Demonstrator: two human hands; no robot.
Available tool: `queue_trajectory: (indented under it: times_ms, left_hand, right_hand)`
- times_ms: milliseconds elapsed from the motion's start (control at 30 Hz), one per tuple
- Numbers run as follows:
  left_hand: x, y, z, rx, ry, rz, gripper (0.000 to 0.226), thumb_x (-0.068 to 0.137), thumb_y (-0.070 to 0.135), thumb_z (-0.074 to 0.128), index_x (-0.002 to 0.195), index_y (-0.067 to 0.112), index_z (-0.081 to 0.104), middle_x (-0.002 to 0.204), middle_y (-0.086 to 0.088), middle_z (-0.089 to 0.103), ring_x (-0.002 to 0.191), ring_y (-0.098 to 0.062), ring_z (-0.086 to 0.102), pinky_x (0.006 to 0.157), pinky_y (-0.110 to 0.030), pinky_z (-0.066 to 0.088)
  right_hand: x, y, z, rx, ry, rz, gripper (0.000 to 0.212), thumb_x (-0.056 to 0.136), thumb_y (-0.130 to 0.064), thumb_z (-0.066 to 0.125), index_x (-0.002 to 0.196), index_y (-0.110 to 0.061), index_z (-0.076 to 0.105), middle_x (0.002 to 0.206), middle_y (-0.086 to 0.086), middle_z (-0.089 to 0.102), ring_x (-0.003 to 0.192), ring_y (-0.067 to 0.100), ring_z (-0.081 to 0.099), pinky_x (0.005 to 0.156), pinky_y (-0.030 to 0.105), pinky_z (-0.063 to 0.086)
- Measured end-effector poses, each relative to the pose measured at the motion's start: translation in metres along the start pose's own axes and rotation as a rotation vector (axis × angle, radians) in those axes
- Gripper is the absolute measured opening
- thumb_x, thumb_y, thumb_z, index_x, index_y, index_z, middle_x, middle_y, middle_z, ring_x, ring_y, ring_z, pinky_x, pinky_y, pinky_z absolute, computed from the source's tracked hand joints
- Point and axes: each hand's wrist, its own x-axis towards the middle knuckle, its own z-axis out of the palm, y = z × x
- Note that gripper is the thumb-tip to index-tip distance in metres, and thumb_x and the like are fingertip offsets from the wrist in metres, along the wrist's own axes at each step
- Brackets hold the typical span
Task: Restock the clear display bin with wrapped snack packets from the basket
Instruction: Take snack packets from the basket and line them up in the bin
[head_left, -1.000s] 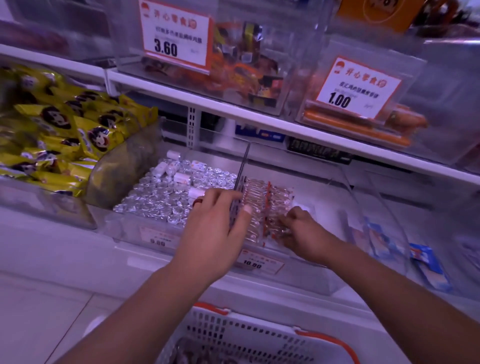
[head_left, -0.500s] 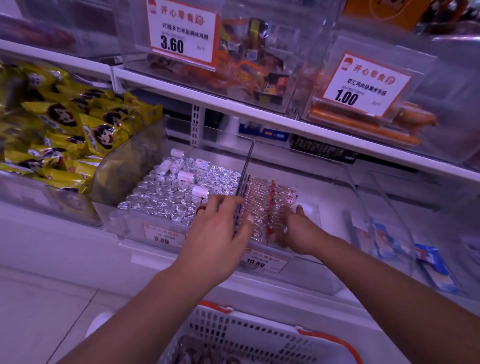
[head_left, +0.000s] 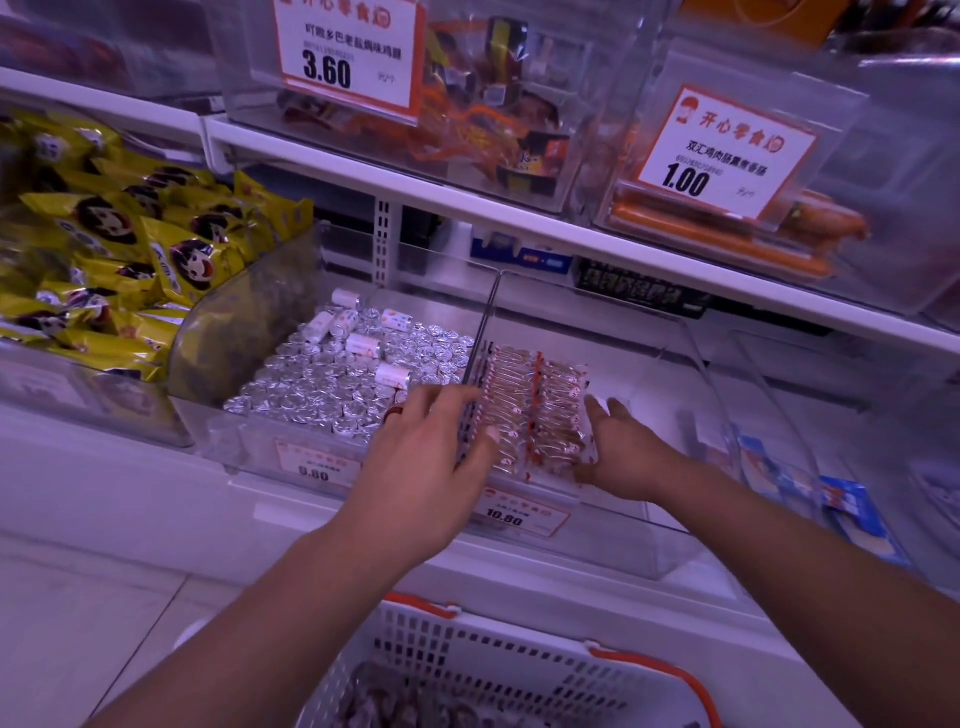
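While purple-tinted store light washes over everything, white shelving (head_left: 519, 208) runs across the view in tiers, with a pale tiled floor (head_left: 78, 597) at lower left. On the lower tier sits the clear display bin (head_left: 691, 364), its front wall carrying an orange-bordered price tag (head_left: 514, 512) reading 10.80. A thin clear divider (head_left: 485, 332) separates it from the neighbouring bin of silver foil pieces (head_left: 332, 384); farther left lies a heap of yellow snack bags (head_left: 130, 244).

Inside the bin, wrapped snack packets (head_left: 530, 405) lie in tidy rows packed against the divider, filling only the left part. The bin's floor to the right of them is bare up to the slanted right wall, and the back third is also uncovered.

The person's left hand (head_left: 421, 467) reaches over the front wall, fingers spread and loosely extended, the thumb touching the packets' left edge at the divider; it grips nothing. The right hand (head_left: 623, 457) lies flat and open against the rows' right edge, fingers pointing inward.

Above, the upper shelf's lip overhangs the bin's rear, leaving a gap for the arms. Below, at the bottom edge, the white basket (head_left: 467, 654) with orange handles sits beneath the forearms, dark packets dimly visible inside.
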Motion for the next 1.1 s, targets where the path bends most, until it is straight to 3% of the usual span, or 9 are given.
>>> queue_trajectory:
  times_ms: [100, 200, 267, 400, 533, 633, 800, 1000, 1100]
  left_hand:
    - [0.000, 0.000, 0.001, 0.003, -0.003, 0.004, 0.044, 0.099, 0.043, 0.048, 0.141, 0.029, 0.044, 0.139, 0.000, 0.044, 0.125, -0.028, 0.048, 0.104, -0.041, 0.040]
    - [-0.001, 0.000, 0.001, 0.003, 0.001, 0.000, 0.044, 0.099, 0.044, 0.048, 0.140, 0.030, 0.044, 0.139, 0.000, 0.045, 0.124, -0.027, 0.049, 0.103, -0.040, 0.041]
    - [0.000, 0.000, 0.002, 0.004, 0.000, 0.000, 0.044, 0.099, 0.044, 0.047, 0.140, 0.030, 0.044, 0.139, 0.000, 0.045, 0.124, -0.027, 0.049, 0.103, -0.040, 0.040]
    - [0.001, -0.001, 0.003, 0.011, -0.011, -0.005, 0.045, 0.099, 0.045, 0.047, 0.141, 0.029, 0.043, 0.140, 0.000, 0.045, 0.126, -0.026, 0.048, 0.104, -0.041, 0.040]
    - [0.000, -0.001, 0.002, 0.008, -0.015, -0.003, 0.045, 0.099, 0.044, 0.048, 0.141, 0.030, 0.043, 0.141, 0.001, 0.045, 0.128, -0.026, 0.047, 0.105, -0.041, 0.039]
    - [-0.001, 0.000, 0.001, 0.010, -0.025, -0.004, 0.046, 0.099, 0.044, 0.047, 0.142, 0.031, 0.042, 0.142, 0.001, 0.044, 0.128, -0.026, 0.046, 0.105, -0.041, 0.039]
    - [-0.001, 0.000, 0.000, 0.018, -0.030, 0.000, 0.046, 0.098, 0.044, 0.048, 0.142, 0.030, 0.042, 0.142, 0.001, 0.043, 0.128, -0.026, 0.047, 0.105, -0.041, 0.039]
    - [-0.001, 0.000, 0.001, 0.018, -0.029, 0.014, 0.045, 0.099, 0.043, 0.049, 0.141, 0.031, 0.042, 0.142, 0.001, 0.043, 0.127, -0.026, 0.048, 0.104, -0.041, 0.040]
    - [-0.003, 0.001, 0.000, 0.013, -0.027, 0.022, 0.045, 0.099, 0.041, 0.050, 0.141, 0.029, 0.043, 0.141, 0.001, 0.043, 0.125, -0.026, 0.049, 0.104, -0.041, 0.040]
  right_hand:
    - [0.000, -0.007, 0.002, 0.123, -0.016, 0.042, 0.077, 0.087, -0.027, 0.070, 0.147, -0.007, 0.027, 0.129, 0.015, 0.057, 0.109, 0.027, 0.058, 0.083, 0.024, 0.046]
    - [0.000, -0.018, 0.007, 0.145, -0.022, 0.011, 0.062, 0.091, -0.021, 0.064, 0.142, -0.005, 0.034, 0.127, 0.015, 0.061, 0.112, 0.030, 0.058, 0.084, 0.025, 0.046]
    - [0.001, -0.024, 0.009, 0.111, -0.033, 0.010, 0.060, 0.092, -0.019, 0.060, 0.142, 0.001, 0.035, 0.136, 0.023, 0.054, 0.121, 0.036, 0.052, 0.091, 0.027, 0.045]
    - [0.000, -0.024, 0.006, 0.119, -0.084, 0.027, 0.092, 0.094, -0.027, 0.062, 0.155, -0.004, -0.003, 0.162, 0.026, 0.001, 0.150, 0.040, 0.011, 0.109, 0.031, 0.033]
    - [0.001, -0.016, 0.008, 0.044, -0.029, -0.044, 0.083, 0.090, -0.037, 0.064, 0.156, -0.021, 0.016, 0.165, 0.016, -0.005, 0.151, 0.037, 0.011, 0.116, 0.040, 0.031]
    - [0.004, -0.009, 0.010, -0.002, -0.005, -0.060, 0.085, 0.088, -0.049, 0.064, 0.156, -0.029, 0.017, 0.165, 0.010, -0.011, 0.151, 0.036, -0.001, 0.120, 0.046, 0.022]
    - [0.012, 0.002, 0.014, 0.052, -0.075, -0.079, 0.095, 0.086, -0.056, 0.064, 0.157, -0.029, 0.008, 0.164, 0.010, -0.014, 0.151, 0.032, -0.014, 0.123, 0.046, 0.007]
    - [0.009, 0.001, 0.012, 0.077, -0.082, -0.083, 0.106, 0.081, -0.059, 0.069, 0.158, -0.026, 0.004, 0.164, 0.007, -0.015, 0.151, 0.032, -0.013, 0.123, 0.046, 0.009]
    - [-0.006, -0.007, -0.005, 0.134, -0.023, -0.089, 0.104, 0.081, -0.049, 0.074, 0.158, -0.024, 0.008, 0.165, 0.009, -0.007, 0.152, 0.031, -0.002, 0.123, 0.040, 0.011]
